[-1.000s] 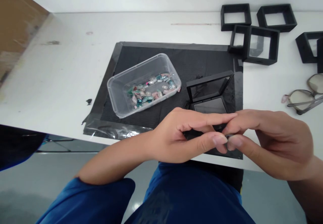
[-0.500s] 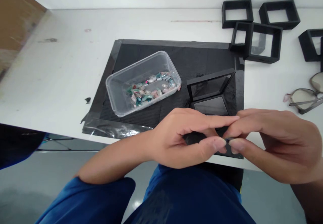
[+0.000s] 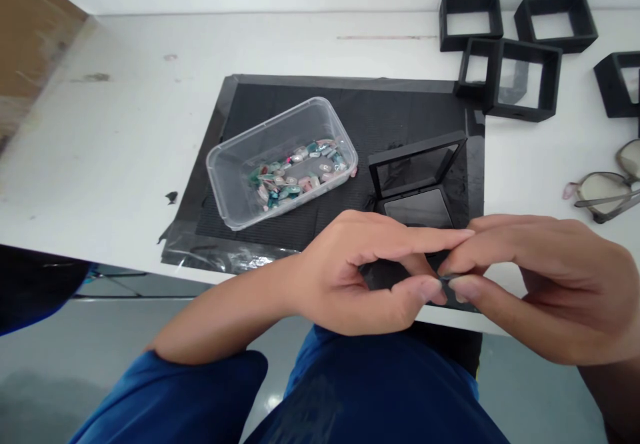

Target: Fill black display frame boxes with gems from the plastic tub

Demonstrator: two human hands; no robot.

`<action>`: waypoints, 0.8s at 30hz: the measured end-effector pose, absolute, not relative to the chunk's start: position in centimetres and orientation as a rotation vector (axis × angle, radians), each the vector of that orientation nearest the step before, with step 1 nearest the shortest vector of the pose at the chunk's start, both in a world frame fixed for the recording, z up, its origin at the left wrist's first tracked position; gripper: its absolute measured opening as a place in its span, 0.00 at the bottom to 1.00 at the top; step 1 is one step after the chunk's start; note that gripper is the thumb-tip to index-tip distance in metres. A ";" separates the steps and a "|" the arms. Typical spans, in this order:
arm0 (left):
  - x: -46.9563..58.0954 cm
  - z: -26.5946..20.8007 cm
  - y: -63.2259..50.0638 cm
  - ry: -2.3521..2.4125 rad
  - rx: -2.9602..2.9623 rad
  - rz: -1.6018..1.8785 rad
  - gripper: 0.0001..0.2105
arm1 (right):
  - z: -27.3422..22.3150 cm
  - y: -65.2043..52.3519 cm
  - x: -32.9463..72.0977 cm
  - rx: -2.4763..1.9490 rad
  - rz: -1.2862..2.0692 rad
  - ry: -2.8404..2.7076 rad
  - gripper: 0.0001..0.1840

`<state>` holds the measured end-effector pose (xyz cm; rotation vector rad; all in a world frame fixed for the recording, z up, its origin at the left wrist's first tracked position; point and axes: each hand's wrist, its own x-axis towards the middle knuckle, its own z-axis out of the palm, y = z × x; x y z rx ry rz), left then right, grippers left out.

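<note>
My left hand [image 3: 370,271] and my right hand [image 3: 550,277] meet fingertip to fingertip over the near edge of the table. Between the right thumb and forefinger a small, thin, dark greyish piece [image 3: 449,277] is pinched; the fingers cover most of it. The left thumb and fingertips close in at its left end, and the left forefinger reaches across to the right knuckles. Just beyond the hands, a hinged black display frame [image 3: 417,157] with clear film stands with its lid raised, its lower part hidden by my fingers.
A clear plastic tub [image 3: 235,211] holds many small glossy pink, white and teal pieces, like press-on nails. It sits on a black mat [image 3: 400,107] taped to the white table [image 3: 125,144]. Several black frames [image 3: 523,114] stand back right, with eyeglasses [image 3: 600,194] at the right edge.
Both hands keep the same pinching pose, with the small piece turned slightly in the fingertips. The view has shifted a little; the tub and frames have not moved on the table.
</note>
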<state>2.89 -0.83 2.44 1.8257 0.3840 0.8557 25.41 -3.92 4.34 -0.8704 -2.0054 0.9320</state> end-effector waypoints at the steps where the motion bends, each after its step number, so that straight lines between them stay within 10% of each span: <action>1: 2.9 2.5 -0.8 0.396 1.832 0.847 0.17 | 4.4 -3.9 25.4 -0.872 0.924 -2.015 0.07; 24: 3.0 2.2 -1.0 0.415 1.818 0.897 0.21 | 4.0 -3.5 25.3 -0.886 0.853 -2.074 0.07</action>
